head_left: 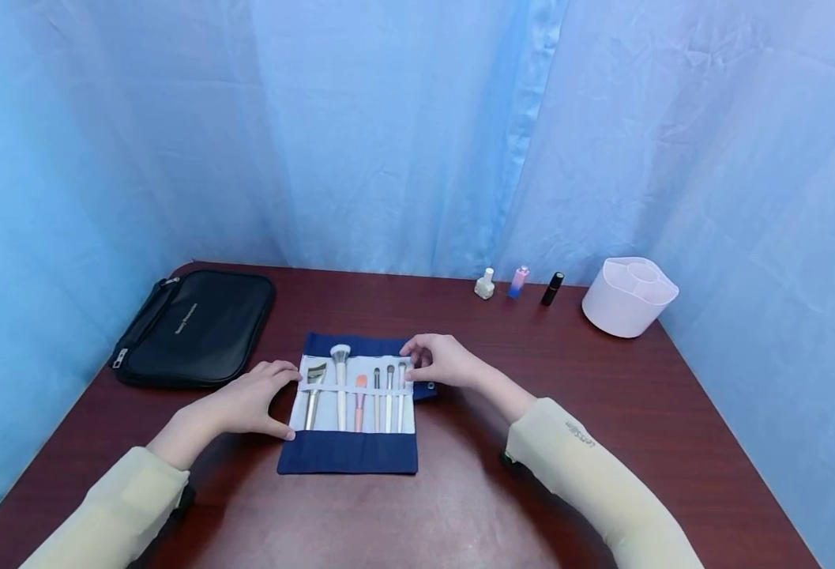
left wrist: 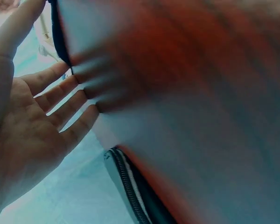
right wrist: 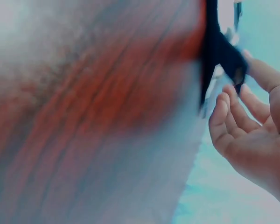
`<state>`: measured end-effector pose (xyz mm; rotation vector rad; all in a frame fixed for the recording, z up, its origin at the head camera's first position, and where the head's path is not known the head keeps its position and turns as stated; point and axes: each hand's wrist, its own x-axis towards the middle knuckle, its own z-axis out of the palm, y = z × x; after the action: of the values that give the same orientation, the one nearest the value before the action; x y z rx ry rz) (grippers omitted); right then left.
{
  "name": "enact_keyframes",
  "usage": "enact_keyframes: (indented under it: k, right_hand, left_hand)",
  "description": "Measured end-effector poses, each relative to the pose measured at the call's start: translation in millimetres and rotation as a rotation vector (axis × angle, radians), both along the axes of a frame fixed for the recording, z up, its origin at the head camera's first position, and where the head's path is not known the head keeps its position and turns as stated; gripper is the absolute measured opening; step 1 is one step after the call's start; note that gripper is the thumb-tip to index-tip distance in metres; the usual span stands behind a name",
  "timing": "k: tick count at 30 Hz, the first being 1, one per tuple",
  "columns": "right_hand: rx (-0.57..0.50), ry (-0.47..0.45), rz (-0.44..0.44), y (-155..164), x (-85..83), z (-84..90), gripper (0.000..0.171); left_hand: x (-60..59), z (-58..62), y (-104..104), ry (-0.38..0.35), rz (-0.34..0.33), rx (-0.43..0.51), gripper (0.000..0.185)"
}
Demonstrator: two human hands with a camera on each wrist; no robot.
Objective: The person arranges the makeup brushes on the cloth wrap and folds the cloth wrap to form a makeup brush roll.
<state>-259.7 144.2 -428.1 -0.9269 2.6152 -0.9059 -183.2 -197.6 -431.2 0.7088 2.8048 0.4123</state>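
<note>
A navy brush roll [head_left: 346,454] lies unfolded on the table, its pale lining uppermost. Several makeup brushes stand in a row under its white band, among them a white-handled brush [head_left: 341,387] and a pink one [head_left: 359,403]. My left hand [head_left: 257,399] rests at the roll's left edge, thumb and fingers spread; the left wrist view shows those fingers nearly straight. At the upper right corner is my right hand [head_left: 445,362], fingers loosely bent, thumb apart from the forefinger. Beside that thumb a navy strap [right wrist: 232,58] with a snap sticks out.
A black zipped case [head_left: 211,324] lies at the left. Along the back stand a white nail polish bottle [head_left: 484,284], a pink and blue bottle [head_left: 518,282] and a black tube [head_left: 552,289]. A white round organizer [head_left: 619,304] is at the back right. Blue curtains surround the table.
</note>
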Motion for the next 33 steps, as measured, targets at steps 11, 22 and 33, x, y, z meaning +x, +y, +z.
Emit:
enact_keyframes:
  k: [11,22,33]
  right_hand:
    - [0.033,0.215,-0.004,10,62.5,13.6,0.049]
    - [0.268,0.191,0.014,5,98.5,-8.6,0.085]
    - [0.405,0.168,0.021,6,97.5,-8.0,0.097]
  left_hand:
    - [-7.6,4.5,1,0.02,0.007,0.027,0.094]
    - [-34.6,3.1,-1,-0.029,-0.046,0.068,0.104]
    - [-36.5,-6.6,0,-0.044,-0.038,0.038,0.104]
